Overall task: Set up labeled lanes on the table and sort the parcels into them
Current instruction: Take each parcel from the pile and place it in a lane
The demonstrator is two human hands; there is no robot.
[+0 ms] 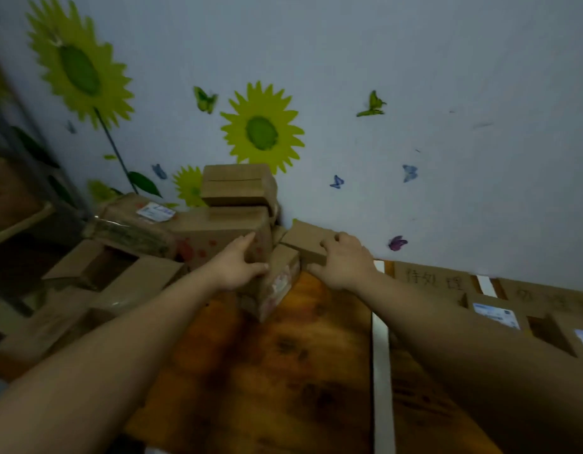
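Observation:
A pile of brown cardboard parcels stands at the table's far left against the wall. My left hand (239, 263) grips a small parcel with a pale label (277, 286) at the pile's front. My right hand (344, 260) lies on another small brown parcel (303, 239) just behind it, fingers curled over its edge. A larger parcel with red marks (218, 237) sits behind my left hand, with a smaller box (237, 185) stacked on top. White tape strips (380, 342) divide the wooden table (283, 371) into lanes. A cardboard lane label with handwriting (431, 278) leans at the wall.
Two parcels with white shipping labels (496, 316) lie in the right lanes. An open empty box (96, 263) and flattened cardboard sit at the left, off the table. A parcel with a white sticker (136, 217) lies at the pile's back left. The wall carries sunflower and butterfly stickers.

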